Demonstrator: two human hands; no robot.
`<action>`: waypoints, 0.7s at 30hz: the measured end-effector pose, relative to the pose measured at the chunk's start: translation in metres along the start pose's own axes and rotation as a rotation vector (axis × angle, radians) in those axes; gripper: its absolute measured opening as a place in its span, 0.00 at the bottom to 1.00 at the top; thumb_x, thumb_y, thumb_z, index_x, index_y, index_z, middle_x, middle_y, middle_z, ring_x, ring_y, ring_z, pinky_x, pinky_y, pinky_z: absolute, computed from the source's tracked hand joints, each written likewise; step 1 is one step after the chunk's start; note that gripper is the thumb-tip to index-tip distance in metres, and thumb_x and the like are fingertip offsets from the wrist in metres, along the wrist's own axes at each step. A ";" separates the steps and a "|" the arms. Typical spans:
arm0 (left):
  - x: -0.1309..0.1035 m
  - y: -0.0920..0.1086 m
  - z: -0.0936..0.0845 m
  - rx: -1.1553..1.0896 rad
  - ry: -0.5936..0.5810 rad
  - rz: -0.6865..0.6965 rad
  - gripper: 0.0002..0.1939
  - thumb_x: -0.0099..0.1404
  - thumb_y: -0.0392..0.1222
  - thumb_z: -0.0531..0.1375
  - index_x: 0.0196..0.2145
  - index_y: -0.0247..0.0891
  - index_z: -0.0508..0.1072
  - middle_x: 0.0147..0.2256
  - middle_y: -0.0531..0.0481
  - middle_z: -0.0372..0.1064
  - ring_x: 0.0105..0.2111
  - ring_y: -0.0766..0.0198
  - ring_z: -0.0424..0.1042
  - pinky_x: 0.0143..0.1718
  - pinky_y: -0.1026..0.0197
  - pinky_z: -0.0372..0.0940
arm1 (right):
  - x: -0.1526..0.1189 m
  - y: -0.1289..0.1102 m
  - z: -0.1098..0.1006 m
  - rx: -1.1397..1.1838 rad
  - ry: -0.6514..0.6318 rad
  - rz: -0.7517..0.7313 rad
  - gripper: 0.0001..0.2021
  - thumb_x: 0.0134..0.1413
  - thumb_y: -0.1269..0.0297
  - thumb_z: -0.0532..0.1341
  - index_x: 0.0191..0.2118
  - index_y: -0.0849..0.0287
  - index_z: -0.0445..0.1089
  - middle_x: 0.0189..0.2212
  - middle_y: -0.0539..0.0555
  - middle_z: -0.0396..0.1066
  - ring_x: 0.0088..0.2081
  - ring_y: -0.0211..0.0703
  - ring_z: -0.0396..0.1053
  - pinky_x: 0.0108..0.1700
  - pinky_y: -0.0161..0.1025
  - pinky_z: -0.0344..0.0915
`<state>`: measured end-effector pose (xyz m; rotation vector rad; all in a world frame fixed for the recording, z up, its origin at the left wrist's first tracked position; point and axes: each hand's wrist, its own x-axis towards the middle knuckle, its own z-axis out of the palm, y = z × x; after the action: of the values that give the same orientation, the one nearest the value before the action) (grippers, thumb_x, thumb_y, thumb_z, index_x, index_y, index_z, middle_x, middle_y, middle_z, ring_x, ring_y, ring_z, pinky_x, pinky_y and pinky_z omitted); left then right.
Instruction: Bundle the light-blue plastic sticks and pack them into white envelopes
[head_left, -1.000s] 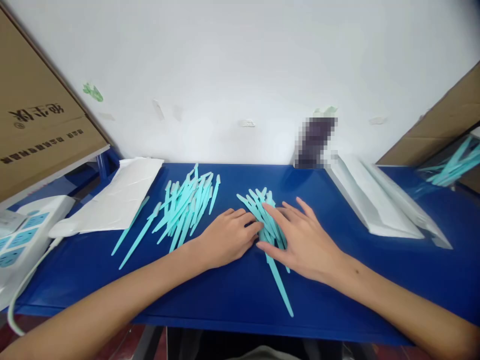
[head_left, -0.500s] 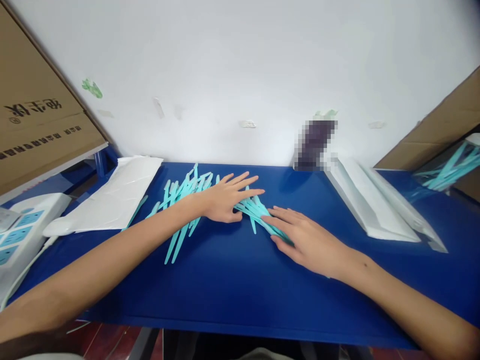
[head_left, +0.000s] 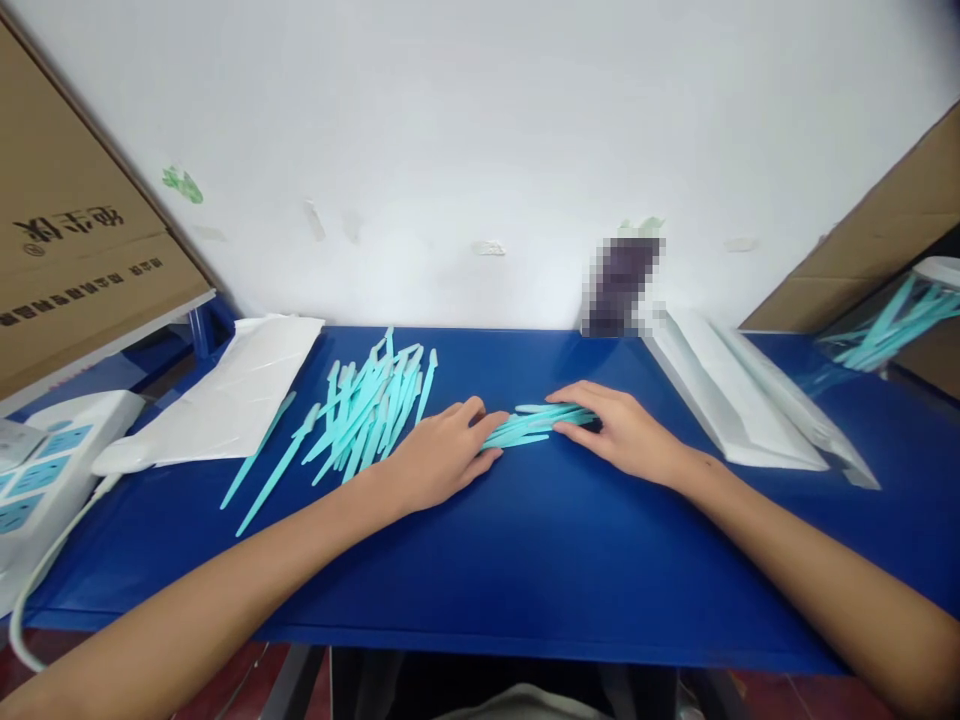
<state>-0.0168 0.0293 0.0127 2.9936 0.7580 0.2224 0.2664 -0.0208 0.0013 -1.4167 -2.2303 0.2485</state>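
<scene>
A small bundle of turquoise eyebrow razors [head_left: 517, 428] lies roughly crosswise on the blue table, between my two hands. My left hand [head_left: 446, 452] has its fingers curled around the bundle's left end. At the other end, my right hand [head_left: 619, 428] grips the razors between thumb and fingers. The ends inside both hands are hidden. Just left of my left hand spreads a loose pile of the same razors [head_left: 375, 400] with pale caps, pointing various ways. Two more razors [head_left: 277, 470] lie apart near the white packet.
A white packet [head_left: 240, 385] and a white power strip [head_left: 56, 470] with a cable are at left, beside a cardboard box [head_left: 82, 200]. White folded packaging [head_left: 739, 400] lies at right. Beyond it, a clear container [head_left: 900, 320] holds more razors. A blurred dark object [head_left: 622, 285] leans against the wall.
My left hand went from spread fingers over the razors to curled around the bundle's left end. My right hand moved slightly up and right; the bundle lies flatter and more level.
</scene>
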 end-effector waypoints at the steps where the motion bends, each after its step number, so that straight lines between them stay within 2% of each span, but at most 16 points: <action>1: -0.001 0.000 0.003 -0.018 0.017 -0.008 0.23 0.77 0.47 0.50 0.64 0.35 0.62 0.48 0.41 0.66 0.40 0.56 0.71 0.37 0.56 0.70 | 0.000 0.001 0.000 0.032 0.014 -0.005 0.15 0.66 0.57 0.58 0.53 0.56 0.73 0.50 0.58 0.75 0.48 0.49 0.75 0.49 0.47 0.73; 3: 0.000 -0.001 0.008 -0.063 0.056 -0.011 0.22 0.77 0.46 0.51 0.63 0.35 0.63 0.49 0.40 0.65 0.41 0.55 0.70 0.41 0.52 0.71 | 0.000 0.002 0.000 0.103 0.030 0.002 0.12 0.65 0.60 0.59 0.48 0.57 0.75 0.47 0.58 0.76 0.45 0.48 0.76 0.48 0.46 0.72; 6: 0.002 0.001 0.014 -0.185 0.128 -0.041 0.21 0.76 0.45 0.52 0.63 0.38 0.63 0.56 0.37 0.61 0.51 0.50 0.68 0.51 0.45 0.71 | 0.001 -0.001 0.001 0.210 0.026 0.058 0.11 0.63 0.60 0.60 0.45 0.57 0.77 0.47 0.58 0.77 0.46 0.48 0.76 0.48 0.47 0.73; 10: 0.006 0.007 0.017 -0.388 0.139 -0.114 0.28 0.72 0.45 0.58 0.66 0.41 0.58 0.66 0.35 0.50 0.65 0.44 0.57 0.58 0.41 0.68 | 0.003 -0.015 0.007 0.489 0.018 0.137 0.15 0.62 0.61 0.60 0.52 0.56 0.74 0.52 0.58 0.76 0.51 0.50 0.75 0.53 0.49 0.74; 13: 0.008 0.008 0.020 -0.429 0.107 -0.062 0.27 0.73 0.44 0.56 0.66 0.40 0.59 0.67 0.36 0.51 0.68 0.44 0.54 0.63 0.39 0.63 | 0.003 -0.023 0.006 0.584 0.089 0.100 0.17 0.63 0.64 0.58 0.55 0.54 0.72 0.58 0.56 0.72 0.59 0.50 0.71 0.61 0.52 0.68; 15: 0.009 0.006 0.022 -0.427 0.104 -0.022 0.24 0.74 0.47 0.56 0.65 0.40 0.62 0.66 0.37 0.55 0.66 0.46 0.58 0.62 0.41 0.64 | 0.001 -0.023 0.000 0.458 0.129 0.064 0.19 0.62 0.65 0.57 0.57 0.51 0.71 0.60 0.56 0.70 0.62 0.52 0.67 0.64 0.55 0.65; 16: 0.008 0.004 0.023 -0.422 0.110 -0.006 0.24 0.74 0.48 0.56 0.64 0.39 0.64 0.65 0.37 0.57 0.64 0.47 0.61 0.61 0.42 0.65 | -0.001 -0.021 -0.004 0.353 0.100 0.046 0.20 0.61 0.64 0.57 0.58 0.50 0.71 0.61 0.56 0.68 0.63 0.54 0.66 0.64 0.57 0.65; 19: 0.008 0.000 0.021 -0.393 0.129 0.039 0.21 0.75 0.48 0.56 0.61 0.39 0.68 0.60 0.39 0.65 0.59 0.50 0.65 0.59 0.45 0.65 | -0.008 -0.012 -0.018 0.034 -0.114 0.010 0.22 0.60 0.60 0.61 0.59 0.51 0.69 0.63 0.59 0.65 0.63 0.58 0.66 0.60 0.57 0.68; 21: 0.008 -0.003 0.018 -0.386 0.128 0.044 0.20 0.75 0.49 0.57 0.59 0.38 0.71 0.56 0.40 0.68 0.55 0.52 0.67 0.56 0.48 0.66 | -0.012 -0.004 -0.025 -0.093 -0.191 0.021 0.21 0.60 0.54 0.63 0.57 0.53 0.69 0.61 0.61 0.66 0.59 0.59 0.68 0.56 0.57 0.71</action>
<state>-0.0080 0.0355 -0.0040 2.6497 0.5797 0.5036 0.2797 -0.0361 0.0214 -1.5224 -2.4094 0.3017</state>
